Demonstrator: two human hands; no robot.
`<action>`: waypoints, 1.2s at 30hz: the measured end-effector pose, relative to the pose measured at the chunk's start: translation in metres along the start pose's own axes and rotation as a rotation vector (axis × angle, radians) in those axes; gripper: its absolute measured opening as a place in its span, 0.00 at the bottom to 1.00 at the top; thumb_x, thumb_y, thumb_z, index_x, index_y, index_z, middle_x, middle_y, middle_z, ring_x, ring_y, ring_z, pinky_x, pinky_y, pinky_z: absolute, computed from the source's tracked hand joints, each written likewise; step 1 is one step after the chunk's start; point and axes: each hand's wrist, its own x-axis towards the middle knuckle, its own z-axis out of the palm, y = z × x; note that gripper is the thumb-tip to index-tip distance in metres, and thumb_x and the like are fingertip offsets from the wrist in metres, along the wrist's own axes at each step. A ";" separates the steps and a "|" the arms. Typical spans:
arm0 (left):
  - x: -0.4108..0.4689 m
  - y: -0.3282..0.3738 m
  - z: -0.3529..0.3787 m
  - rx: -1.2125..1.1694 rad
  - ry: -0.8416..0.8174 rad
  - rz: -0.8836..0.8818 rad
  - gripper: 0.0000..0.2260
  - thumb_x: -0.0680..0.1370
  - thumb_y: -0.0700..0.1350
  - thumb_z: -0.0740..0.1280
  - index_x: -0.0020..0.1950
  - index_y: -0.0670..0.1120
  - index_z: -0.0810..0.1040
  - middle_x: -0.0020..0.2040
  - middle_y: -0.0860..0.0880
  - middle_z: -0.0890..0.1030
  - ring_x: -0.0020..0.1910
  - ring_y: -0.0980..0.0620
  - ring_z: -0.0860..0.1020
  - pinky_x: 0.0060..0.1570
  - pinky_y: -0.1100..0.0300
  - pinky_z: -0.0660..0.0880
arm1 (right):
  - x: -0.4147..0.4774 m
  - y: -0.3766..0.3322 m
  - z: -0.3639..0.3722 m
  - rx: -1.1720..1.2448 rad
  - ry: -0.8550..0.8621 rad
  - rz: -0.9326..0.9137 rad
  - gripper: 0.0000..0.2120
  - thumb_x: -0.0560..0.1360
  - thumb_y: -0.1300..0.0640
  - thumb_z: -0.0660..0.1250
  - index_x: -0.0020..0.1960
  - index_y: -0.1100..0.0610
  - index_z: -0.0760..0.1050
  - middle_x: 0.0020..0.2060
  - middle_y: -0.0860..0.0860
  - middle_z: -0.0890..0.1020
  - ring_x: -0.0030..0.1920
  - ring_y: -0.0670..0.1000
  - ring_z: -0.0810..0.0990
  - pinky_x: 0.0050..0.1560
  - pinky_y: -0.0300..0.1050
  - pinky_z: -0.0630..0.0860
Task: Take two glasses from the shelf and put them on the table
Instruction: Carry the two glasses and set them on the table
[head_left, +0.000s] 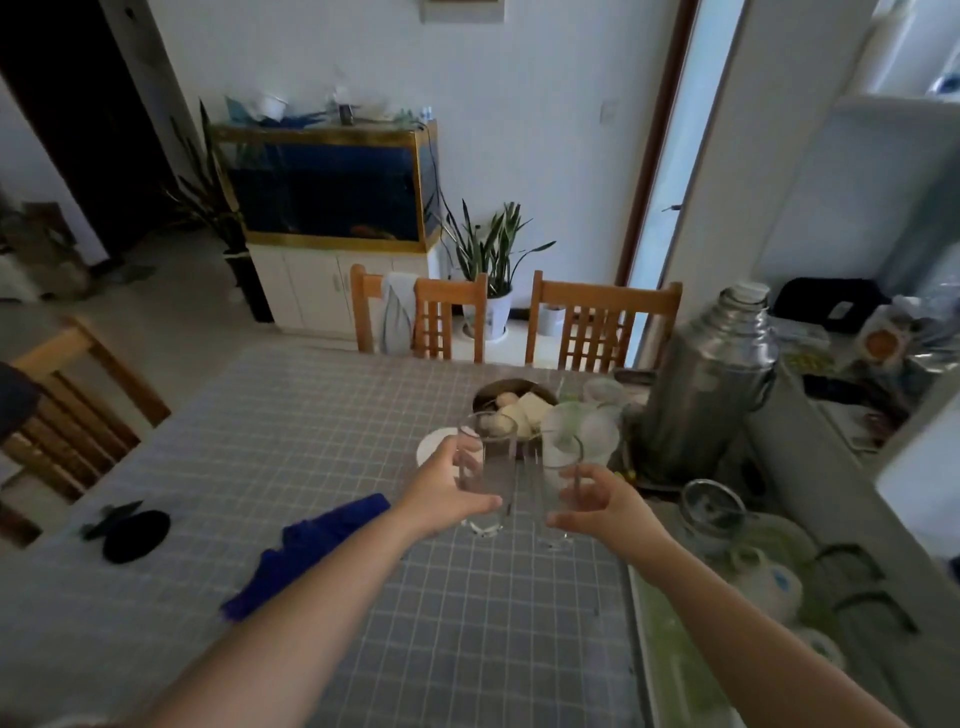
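Observation:
Two tall clear glasses stand side by side over the checked tablecloth of the table (322, 426). My left hand (441, 486) wraps the left glass (491, 467), thumb under its lower part. My right hand (605, 506) curls around the right glass (558, 493), fingers on its right side. Both glass bases sit at or just above the cloth; I cannot tell whether they touch it. The shelf is not in view.
Behind the glasses sit a bowl of food (511, 402), a white plate (434, 449) and plastic containers (592, 431). A steel thermos (706, 384) stands at right, above a tray of cups (670, 639). A blue cloth (306, 551) and a black object (136, 535) lie at left. Wooden chairs (602, 325) surround the table.

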 end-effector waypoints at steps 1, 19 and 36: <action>-0.001 -0.010 0.005 0.003 -0.026 -0.016 0.26 0.63 0.49 0.78 0.53 0.62 0.66 0.54 0.59 0.72 0.51 0.57 0.76 0.47 0.58 0.77 | 0.001 0.011 0.003 -0.009 -0.001 0.019 0.30 0.58 0.53 0.82 0.56 0.45 0.74 0.46 0.44 0.82 0.43 0.39 0.82 0.37 0.32 0.77; -0.006 -0.142 0.088 -0.037 -0.070 -0.125 0.30 0.66 0.39 0.75 0.61 0.54 0.65 0.60 0.51 0.72 0.59 0.52 0.72 0.57 0.58 0.71 | -0.006 0.143 0.046 0.119 0.000 0.133 0.27 0.63 0.61 0.79 0.52 0.40 0.71 0.55 0.47 0.78 0.59 0.50 0.77 0.60 0.50 0.76; 0.000 -0.168 0.096 -0.080 -0.103 -0.073 0.32 0.65 0.36 0.75 0.64 0.51 0.65 0.60 0.51 0.71 0.59 0.55 0.72 0.58 0.59 0.71 | 0.010 0.167 0.053 0.119 0.016 0.100 0.27 0.62 0.63 0.79 0.52 0.40 0.73 0.54 0.43 0.79 0.57 0.42 0.78 0.47 0.32 0.76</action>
